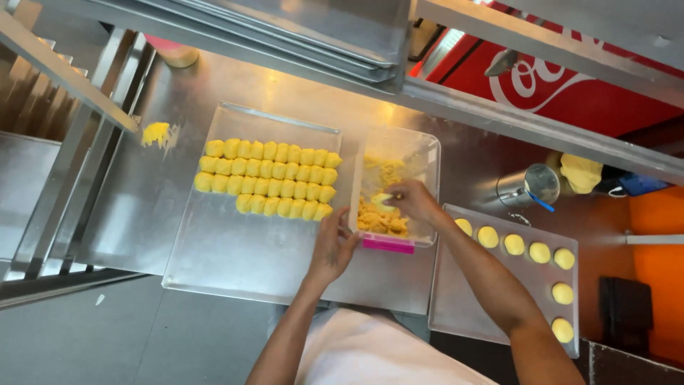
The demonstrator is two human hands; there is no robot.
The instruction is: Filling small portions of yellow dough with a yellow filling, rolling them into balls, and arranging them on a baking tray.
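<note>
Head view, container: clear plastic container (396,187) with pink rim edge at its near end, standing on the steel table (128,214) between two trays; long axis running away from the body, open side up.
Head view, contents: crumbly yellow dough (381,219) heaped at the near end, thinner scatter toward the far end.
Head view, right hand (413,199): reaching down into the container, fingers pinched narrow on a small pale lump of dough.
Head view, left hand (332,246): fingers curled against the container's near left wall, bracing it; how firm the hold is, cannot tell.
Head view, left tray (214,264): flat steel tray just beside the container, carrying four tight rows of small yellow dough pieces (267,178) in its far half, near half bare.
Head view, right tray (463,306): steel tray at the right forearm, with round yellow dough balls (539,252) set well apart along its far and right edges.
Handling, judged: dough likely soft, light, slightly sticky and easily squashed; best pinched gently from the loose heap with fingertips.
Handling, container, judged: light and stiff but apt to slide on steel; best held by the side wall or rim.
Elsewhere: yellow smear (157,132) on the table's far left; steel cup (531,185) far right.
</note>
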